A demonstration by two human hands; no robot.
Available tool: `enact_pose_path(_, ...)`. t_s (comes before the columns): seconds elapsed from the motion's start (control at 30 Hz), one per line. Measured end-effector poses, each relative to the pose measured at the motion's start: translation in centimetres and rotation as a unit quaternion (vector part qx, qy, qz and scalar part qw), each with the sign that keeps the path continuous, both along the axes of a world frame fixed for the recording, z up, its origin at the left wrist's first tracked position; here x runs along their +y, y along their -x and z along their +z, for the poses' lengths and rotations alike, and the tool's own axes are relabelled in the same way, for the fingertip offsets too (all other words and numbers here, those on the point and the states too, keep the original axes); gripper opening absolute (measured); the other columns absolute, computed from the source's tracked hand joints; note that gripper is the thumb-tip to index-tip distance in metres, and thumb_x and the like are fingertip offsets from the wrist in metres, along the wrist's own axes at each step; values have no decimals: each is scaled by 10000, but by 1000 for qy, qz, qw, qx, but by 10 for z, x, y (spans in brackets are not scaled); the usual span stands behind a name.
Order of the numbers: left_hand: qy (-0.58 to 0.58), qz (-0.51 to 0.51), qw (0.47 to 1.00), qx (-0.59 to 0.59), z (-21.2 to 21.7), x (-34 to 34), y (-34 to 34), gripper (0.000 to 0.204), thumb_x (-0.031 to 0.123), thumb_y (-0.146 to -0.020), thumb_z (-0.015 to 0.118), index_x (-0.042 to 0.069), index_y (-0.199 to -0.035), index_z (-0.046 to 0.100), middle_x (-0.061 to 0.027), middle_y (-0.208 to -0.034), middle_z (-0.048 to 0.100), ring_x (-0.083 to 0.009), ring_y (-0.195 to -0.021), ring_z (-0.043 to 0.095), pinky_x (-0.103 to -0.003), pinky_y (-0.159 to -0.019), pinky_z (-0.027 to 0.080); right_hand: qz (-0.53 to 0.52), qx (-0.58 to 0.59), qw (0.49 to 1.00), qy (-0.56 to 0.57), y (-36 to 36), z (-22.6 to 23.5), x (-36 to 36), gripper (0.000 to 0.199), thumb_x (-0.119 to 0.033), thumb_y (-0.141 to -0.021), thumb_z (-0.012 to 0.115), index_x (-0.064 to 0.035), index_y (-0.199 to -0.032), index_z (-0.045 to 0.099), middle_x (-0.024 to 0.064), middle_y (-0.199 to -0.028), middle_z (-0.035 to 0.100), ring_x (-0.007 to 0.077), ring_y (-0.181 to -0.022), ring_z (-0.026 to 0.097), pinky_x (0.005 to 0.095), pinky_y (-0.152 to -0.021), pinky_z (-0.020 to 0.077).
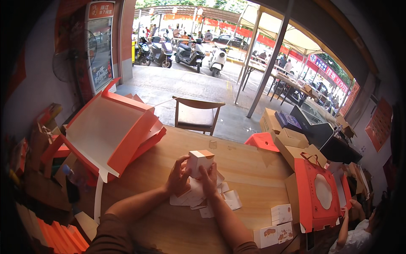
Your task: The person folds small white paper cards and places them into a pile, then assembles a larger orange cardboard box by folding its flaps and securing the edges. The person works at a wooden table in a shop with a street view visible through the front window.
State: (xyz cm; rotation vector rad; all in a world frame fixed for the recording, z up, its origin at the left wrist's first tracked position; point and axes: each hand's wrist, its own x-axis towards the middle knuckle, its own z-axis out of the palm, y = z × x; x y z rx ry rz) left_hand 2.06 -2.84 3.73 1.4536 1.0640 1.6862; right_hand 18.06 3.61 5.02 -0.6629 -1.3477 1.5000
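A small white carton with an orange-brown patch (pixel 199 160) is held upright between my two hands, above the wooden table (pixel 253 178). My left hand (pixel 179 176) grips its left side, fingers bent round it. On its right side my right hand (pixel 209 179) presses with thumb and fingers. Under and beside my hands lies a loose pile of flat white cartons (pixel 230 200), partly hidden by my wrists. More folded-flat white boxes with brown pictures (pixel 267 236) rest near the table's right front edge.
Open red cardboard boxes (pixel 101 127) stack at the left. A red gift box with a round window (pixel 324 190) stands at the right beside brown cartons (pixel 292 139). Across the table are a wooden chair (pixel 197 115) and a red stool (pixel 261 141). Another person's hands (pixel 351 211) touch a red box.
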Motion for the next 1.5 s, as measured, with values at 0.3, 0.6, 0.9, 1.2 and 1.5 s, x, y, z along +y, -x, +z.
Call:
enact_pose_path(0.3,-71,180,969,151,28,-6,-5,485,56,-949,673,62,-1423,569,-117,-1253,584,-223,-1156,616,-343,-837,578,-9,-5,999,-32,2,1,-1,550,-272,-1043,711,-51,-1455,420,89,-1307,618,159,-1100,645,291,-865,570)
enact_pose_path(0.6,-38,125,988,79,26,-5,-3,482,32,-946,667,60,-1424,615,-104,-1240,604,-187,-1065,651,-309,-785,606,-43,52,998,0,6,-11,5,582,-439,-1026,721,-27,-1373,499,98,-1230,665,171,-1111,639,321,-920,535)
enact_pose_path(0.9,-39,124,988,78,32,-6,-2,485,58,-934,715,44,-1413,643,-113,-1278,624,-179,-1059,684,-289,-771,624,-47,36,998,-11,2,-13,6,479,-301,-1085,653,-31,-1443,482,77,-1304,651,150,-1177,614,306,-1000,501)
enact_pose_path(1.2,-6,90,979,185,85,-11,12,683,108,-796,838,59,-1436,606,-128,-1267,640,-202,-1004,724,-335,-689,664,-48,56,997,26,3,-14,7,632,-462,-1008,727,3,-1407,570,129,-1240,684,212,-1121,653,351,-956,530)
enact_pose_path(1.5,-23,91,946,312,94,-12,18,564,73,-823,691,34,-1373,573,-200,-1277,655,-336,-969,731,-408,-794,646,3,69,998,2,4,-8,3,667,-467,-1067,642,-1,-1515,475,131,-1314,656,206,-1185,631,347,-1016,516)
